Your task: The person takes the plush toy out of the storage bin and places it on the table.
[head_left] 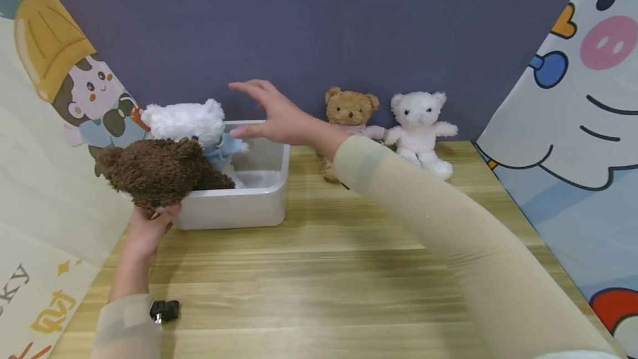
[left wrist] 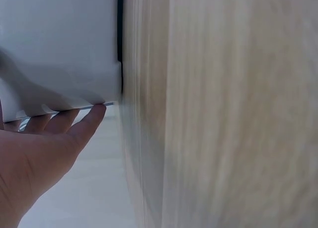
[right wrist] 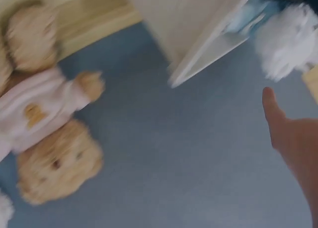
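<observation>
My left hand (head_left: 151,231) holds the left front corner of a white plastic bin (head_left: 239,209). In the left wrist view its fingers (left wrist: 64,121) lie along the bin's end wall, and the thumb is mostly hidden. A dark brown teddy bear (head_left: 149,170) leans in the bin, its head hanging over the left front rim above that hand. Behind it in the bin sits a white plush bear (head_left: 184,121) in light blue clothing. Above the bin's back right part my right hand (head_left: 281,115) reaches with fingers spread, its thumb (right wrist: 272,106) close to the white bear, holding nothing.
A tan teddy bear (head_left: 351,107) in a pink top and another white plush bear (head_left: 418,126) sit against the dark back wall (head_left: 319,26). Printed side panels (head_left: 573,115) flank the wooden table (head_left: 299,287). A small black object (head_left: 166,310) shows by the left sleeve.
</observation>
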Action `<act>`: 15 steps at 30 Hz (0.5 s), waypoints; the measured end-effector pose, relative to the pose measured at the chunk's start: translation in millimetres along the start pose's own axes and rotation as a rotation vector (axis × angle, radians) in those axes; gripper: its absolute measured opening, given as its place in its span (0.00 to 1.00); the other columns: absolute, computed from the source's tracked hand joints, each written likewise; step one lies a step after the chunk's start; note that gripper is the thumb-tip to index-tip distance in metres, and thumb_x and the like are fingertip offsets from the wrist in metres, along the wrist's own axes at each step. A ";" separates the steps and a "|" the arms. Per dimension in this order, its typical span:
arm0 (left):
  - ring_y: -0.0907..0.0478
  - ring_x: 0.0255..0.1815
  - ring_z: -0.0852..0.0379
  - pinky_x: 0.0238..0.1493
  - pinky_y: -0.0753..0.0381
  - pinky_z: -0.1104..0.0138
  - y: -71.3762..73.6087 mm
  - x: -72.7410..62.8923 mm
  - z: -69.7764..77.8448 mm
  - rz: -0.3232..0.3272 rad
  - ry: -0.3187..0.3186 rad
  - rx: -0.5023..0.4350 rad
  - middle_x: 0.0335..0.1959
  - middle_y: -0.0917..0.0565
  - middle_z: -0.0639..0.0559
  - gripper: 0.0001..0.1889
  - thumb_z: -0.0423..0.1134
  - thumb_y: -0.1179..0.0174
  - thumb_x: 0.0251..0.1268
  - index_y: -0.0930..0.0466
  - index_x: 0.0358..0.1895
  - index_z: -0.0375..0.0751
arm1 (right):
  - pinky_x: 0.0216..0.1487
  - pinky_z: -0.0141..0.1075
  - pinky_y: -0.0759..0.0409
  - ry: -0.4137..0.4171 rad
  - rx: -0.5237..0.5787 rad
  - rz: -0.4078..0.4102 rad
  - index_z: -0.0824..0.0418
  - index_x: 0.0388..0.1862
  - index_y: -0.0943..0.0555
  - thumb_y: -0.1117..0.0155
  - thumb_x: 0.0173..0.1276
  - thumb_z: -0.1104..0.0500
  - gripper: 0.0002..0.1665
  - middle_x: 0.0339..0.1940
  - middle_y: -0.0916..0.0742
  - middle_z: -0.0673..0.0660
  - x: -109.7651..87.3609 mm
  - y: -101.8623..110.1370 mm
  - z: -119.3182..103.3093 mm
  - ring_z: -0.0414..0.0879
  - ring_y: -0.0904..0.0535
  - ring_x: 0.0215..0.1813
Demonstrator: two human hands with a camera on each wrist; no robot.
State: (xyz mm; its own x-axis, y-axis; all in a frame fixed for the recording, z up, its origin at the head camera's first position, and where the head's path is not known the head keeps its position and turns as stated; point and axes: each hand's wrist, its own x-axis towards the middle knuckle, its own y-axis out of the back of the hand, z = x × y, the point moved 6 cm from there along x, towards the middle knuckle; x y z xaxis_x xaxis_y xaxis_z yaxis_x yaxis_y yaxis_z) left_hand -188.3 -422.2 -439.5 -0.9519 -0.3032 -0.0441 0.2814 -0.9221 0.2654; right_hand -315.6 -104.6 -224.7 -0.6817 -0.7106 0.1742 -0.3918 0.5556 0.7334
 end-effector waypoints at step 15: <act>0.48 0.87 0.46 0.85 0.48 0.34 -2.9 3.3 -2.6 0.010 0.066 -0.059 0.78 0.37 0.60 0.35 0.48 0.35 0.77 0.44 0.77 0.73 | 0.86 0.40 0.37 0.028 -0.078 -0.184 0.27 0.88 0.55 0.26 0.66 0.31 0.62 0.91 0.58 0.42 19.6 -76.4 -57.9 0.41 0.53 0.90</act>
State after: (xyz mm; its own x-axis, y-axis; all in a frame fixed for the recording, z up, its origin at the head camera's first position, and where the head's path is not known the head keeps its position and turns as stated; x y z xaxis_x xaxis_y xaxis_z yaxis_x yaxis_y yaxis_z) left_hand -192.0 -421.2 -443.0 -0.9395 -0.3256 -0.1061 0.2991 -0.9310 0.2092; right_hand -263.3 -186.0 -239.3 -0.5854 -0.8093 0.0496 -0.4586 0.3809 0.8028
